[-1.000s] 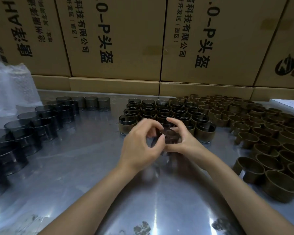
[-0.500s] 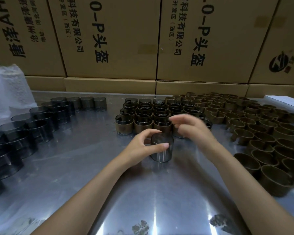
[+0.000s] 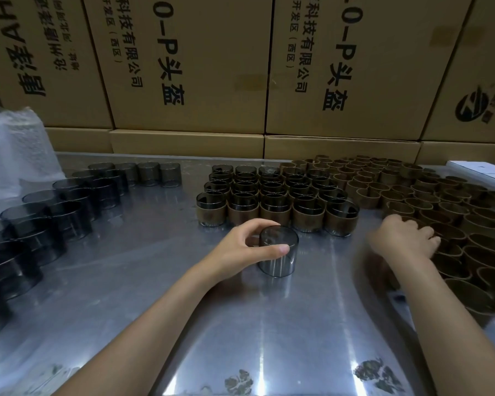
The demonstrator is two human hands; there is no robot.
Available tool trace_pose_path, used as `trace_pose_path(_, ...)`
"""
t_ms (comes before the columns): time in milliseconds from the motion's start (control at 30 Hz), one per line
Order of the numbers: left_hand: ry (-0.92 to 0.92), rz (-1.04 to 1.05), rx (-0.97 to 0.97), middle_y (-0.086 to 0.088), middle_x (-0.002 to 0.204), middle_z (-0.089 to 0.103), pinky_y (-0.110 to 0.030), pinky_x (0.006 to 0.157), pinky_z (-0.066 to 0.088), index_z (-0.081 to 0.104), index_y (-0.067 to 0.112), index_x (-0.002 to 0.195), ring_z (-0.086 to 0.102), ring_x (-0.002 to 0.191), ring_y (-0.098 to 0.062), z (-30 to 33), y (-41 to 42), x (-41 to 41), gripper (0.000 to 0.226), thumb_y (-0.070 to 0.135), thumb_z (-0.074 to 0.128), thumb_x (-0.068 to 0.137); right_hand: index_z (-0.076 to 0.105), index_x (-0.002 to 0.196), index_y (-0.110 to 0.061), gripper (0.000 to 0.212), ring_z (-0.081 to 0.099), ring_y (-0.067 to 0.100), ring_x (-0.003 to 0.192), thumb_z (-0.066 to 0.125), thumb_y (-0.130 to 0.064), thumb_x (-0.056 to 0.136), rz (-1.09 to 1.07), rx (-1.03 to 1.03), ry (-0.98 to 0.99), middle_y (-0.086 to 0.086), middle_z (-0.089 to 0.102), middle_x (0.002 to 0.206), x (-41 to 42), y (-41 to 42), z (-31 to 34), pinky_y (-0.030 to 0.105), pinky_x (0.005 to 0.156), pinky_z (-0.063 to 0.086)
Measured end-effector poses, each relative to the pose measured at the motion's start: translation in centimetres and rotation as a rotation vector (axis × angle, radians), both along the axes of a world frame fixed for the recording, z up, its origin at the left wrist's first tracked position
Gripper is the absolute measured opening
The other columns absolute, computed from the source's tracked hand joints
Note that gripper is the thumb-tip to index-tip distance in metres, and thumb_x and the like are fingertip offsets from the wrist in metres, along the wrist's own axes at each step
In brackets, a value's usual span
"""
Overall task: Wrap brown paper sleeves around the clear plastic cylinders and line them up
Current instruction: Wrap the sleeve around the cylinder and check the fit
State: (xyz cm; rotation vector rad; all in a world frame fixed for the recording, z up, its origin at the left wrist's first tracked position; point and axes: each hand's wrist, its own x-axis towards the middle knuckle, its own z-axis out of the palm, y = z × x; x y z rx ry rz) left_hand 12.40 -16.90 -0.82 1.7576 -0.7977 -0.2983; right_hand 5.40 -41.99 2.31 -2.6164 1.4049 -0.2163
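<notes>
Rows of sleeved cylinders [image 3: 275, 195] stand done mid-desk [image 3: 155, 281]; left hand [image 3: 240, 250] grips a bare cylinder [image 3: 277, 255], right hand [image 3: 403, 238], fingers loosely curled, reaches loose brown sleeves [image 3: 455, 224]; many bare cylinders [image 3: 55, 212] remain.

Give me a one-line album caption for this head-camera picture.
Left hand holds a bare cylinder upright on the table; right hand reaches among the sleeves.

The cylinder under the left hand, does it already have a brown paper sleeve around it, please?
No, the cylinder gripped by the left hand is bare smoky plastic, unlike the sleeved cylinders lined up behind it.
</notes>
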Motion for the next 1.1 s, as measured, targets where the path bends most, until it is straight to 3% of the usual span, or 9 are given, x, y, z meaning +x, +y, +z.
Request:
trace_pose_path(133,0.007,-0.005,0.008,0.012,0.112,0.067,-0.028,0.094,0.051,0.061,0.032,0.116,0.063,0.105,-0.005,0.0,0.0,0.0,0.064,0.056,0.077,0.059,0.046,0.133,-0.007,0.048,0.034,0.040,0.131,0.059,-0.023,0.089,0.028,-0.097,0.001,0.022,0.043,0.137,0.1,0.2,-0.3,0.053,0.110,0.025)
trace_pose_path(333,0.001,0.007,0.035,0.011,0.116,0.065,-0.035,0.100,0.049,0.060,0.030,0.119,0.061,0.109,-0.007,0.3,0.1,-0.2,0.058,0.047,0.076,0.066,0.052,0.121,-0.009,0.033,0.052,0.036,0.113,0.060,-0.016,0.090,0.064,-0.150,-0.153,0.018,0.062,0.110,-0.4,0.7,-0.1,0.046,0.098,0.034)
trace_pose_path(400,-0.002,0.007,0.038,0.011,0.115,0.065,-0.036,0.100,0.049,0.060,0.029,0.120,0.061,0.109,-0.007,0.3,0.1,-0.2,0.059,0.047,0.075,0.066,0.052,0.120,-0.009,0.033,0.053,0.036,0.111,0.061,-0.012,0.088,0.105,-0.189,-0.323,0.017,0.063,0.106,-0.5,0.9,0.4,0.047,0.100,0.032)
trace_pose_path(533,-0.015,0.013,0.047,0.009,0.120,0.063,-0.039,0.102,0.047,0.059,0.029,0.121,0.058,0.115,-0.011,0.2,0.0,-0.1,0.064,0.052,0.076,0.064,0.053,0.123,-0.009,0.033,0.047,0.033,0.120,0.057,-0.008,0.090,0.295,-0.386,-0.869,0.013,0.062,0.114,-0.7,2.5,2.3,0.047,0.108,0.023)
trace_pose_path(600,-0.024,0.026,0.036,0.011,0.118,0.064,-0.034,0.099,0.049,0.060,0.030,0.120,0.060,0.111,-0.007,0.0,-0.1,-0.1,0.066,0.055,0.076,0.062,0.055,0.122,-0.005,0.030,0.046,0.034,0.118,0.054,-0.006,0.092,0.424,-0.467,-0.970,0.015,0.060,0.114,-0.6,3.9,2.7,0.047,0.106,0.026)
trace_pose_path(767,-0.070,0.083,0.032,0.010,0.121,0.062,-0.027,0.097,0.048,0.057,0.031,0.123,0.059,0.112,-0.006,-0.4,-0.3,0.4,0.067,0.060,0.076,0.065,0.066,0.104,0.005,0.024,0.058,0.039,0.090,0.063,0.009,0.080,0.844,-0.575,-0.924,0.020,0.063,0.093,-0.1,8.5,1.7,0.042,0.078,0.043)
trace_pose_path(867,-0.084,0.098,0.010,0.013,0.117,0.063,-0.015,0.091,0.047,0.056,0.031,0.122,0.059,0.109,0.001,-0.4,-0.3,0.3,0.069,0.060,0.071,0.062,0.066,0.106,0.002,0.023,0.057,0.035,0.086,0.062,0.006,0.084,1.034,-0.470,-0.747,0.015,0.063,0.093,0.2,9.7,0.9,0.036,0.065,0.045)
trace_pose_path(967,-0.092,0.119,-0.019,0.017,0.111,0.064,-0.004,0.081,0.044,0.057,0.032,0.117,0.059,0.103,0.007,-0.4,-0.4,0.3,0.065,0.059,0.071,0.060,0.063,0.117,-0.006,0.026,0.051,0.024,0.097,0.056,-0.005,0.092,1.053,-0.364,-0.632,0.007,0.059,0.103,0.3,9.6,0.4,0.034,0.067,0.044)
trace_pose_path(1100,-0.114,0.136,-0.043,0.014,0.113,0.063,-0.009,0.088,0.046,0.056,0.026,0.121,0.059,0.107,0.001,-0.7,-0.5,0.5,0.059,0.044,0.078,0.068,0.064,0.109,-0.011,0.021,0.042,0.011,0.086,0.059,-0.009,0.088,1.106,-0.332,-0.659,-0.001,0.058,0.097,0.0,9.8,0.5,0.024,0.067,0.034)
